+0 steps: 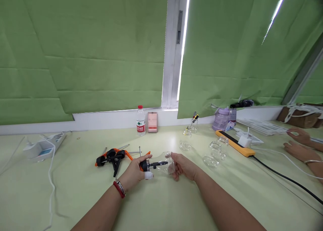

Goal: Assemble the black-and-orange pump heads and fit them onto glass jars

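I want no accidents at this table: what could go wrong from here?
The clear vessel might slip if the left hand at its black fitting or the right hand at its wide end loosens. The right hand might knock the clear pieces nearby; the left, the orange-and-black tools.

Bright light peeks past the green blinds (101, 49).
Thin white strips of daylight (184, 42) shine so bright that they show no detail. The table (166, 204) is evenly lit, with a pale shiny patch near the wall (113, 119) and soft, faint shadows. The left hand (135, 174) and right hand (185, 165) look clear; the see-through bottle (165, 157) has little shiny spots. Blocky squares hide the pink box (152, 122). The far top right corner is dark.
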Demonstrator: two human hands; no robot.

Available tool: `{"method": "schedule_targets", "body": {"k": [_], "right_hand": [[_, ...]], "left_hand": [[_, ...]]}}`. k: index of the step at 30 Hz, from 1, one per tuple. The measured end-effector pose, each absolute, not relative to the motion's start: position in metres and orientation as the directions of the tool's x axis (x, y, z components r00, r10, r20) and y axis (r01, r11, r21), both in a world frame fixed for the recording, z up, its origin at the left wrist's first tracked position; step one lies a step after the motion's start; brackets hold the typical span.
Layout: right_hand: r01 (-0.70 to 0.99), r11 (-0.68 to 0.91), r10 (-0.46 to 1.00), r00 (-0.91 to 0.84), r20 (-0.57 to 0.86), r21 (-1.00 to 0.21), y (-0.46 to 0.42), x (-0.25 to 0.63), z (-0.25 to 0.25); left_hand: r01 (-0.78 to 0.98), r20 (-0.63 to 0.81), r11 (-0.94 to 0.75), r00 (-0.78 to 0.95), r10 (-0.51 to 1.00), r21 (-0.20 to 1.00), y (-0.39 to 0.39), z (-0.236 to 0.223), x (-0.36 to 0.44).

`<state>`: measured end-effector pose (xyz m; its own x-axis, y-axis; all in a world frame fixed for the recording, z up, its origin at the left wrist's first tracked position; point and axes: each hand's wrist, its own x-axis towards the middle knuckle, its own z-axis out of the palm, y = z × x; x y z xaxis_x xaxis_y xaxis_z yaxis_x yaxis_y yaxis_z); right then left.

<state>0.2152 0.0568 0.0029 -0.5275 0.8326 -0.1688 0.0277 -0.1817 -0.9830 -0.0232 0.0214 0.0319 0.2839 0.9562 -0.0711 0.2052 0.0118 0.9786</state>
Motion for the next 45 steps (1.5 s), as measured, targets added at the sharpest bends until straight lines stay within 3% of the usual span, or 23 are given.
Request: {"method": "schedule_targets", "body": {"k": [4, 10, 14, 28, 35, 45], "right_hand": [[0.142, -0.229, 0.823, -0.5, -0.269, -0.963, 0.062, 0.215, -0.006], [-0.121, -0.12, 0.846, -0.532, -0.038, -0.985, 0.055, 0.222, 0.007], [-0.151, -0.085, 0.822, -0.569, 0.016, -0.985, 0.05, 0.222, 0.012], [0.01, -0.199, 0.832, -0.526, -0.174, -0.98, 0.058, 0.215, -0.002], [-0.086, -0.057, 0.824, -0.567, 0.002, -0.995, 0.049, 0.222, 0.011], [-0.09, -0.138, 0.815, -0.577, -0.061, -0.986, 0.054, 0.215, 0.005]], "left_hand": [[0.221, -0.069, -0.001, 0.306, 0.949, 0.975, 0.024, 0.027, -0.025], [0.211, -0.09, 0.036, 0.252, 0.963, 0.977, 0.024, 0.032, -0.027], [0.169, -0.081, 0.038, 0.253, 0.964, 0.985, 0.023, 0.033, -0.028], [0.22, -0.101, 0.042, 0.263, 0.959, 0.975, 0.022, 0.033, -0.026], [0.207, -0.11, 0.059, 0.246, 0.963, 0.977, 0.021, 0.038, -0.027], [0.189, -0.109, 0.059, 0.267, 0.957, 0.98, 0.021, 0.036, -0.027]]}}
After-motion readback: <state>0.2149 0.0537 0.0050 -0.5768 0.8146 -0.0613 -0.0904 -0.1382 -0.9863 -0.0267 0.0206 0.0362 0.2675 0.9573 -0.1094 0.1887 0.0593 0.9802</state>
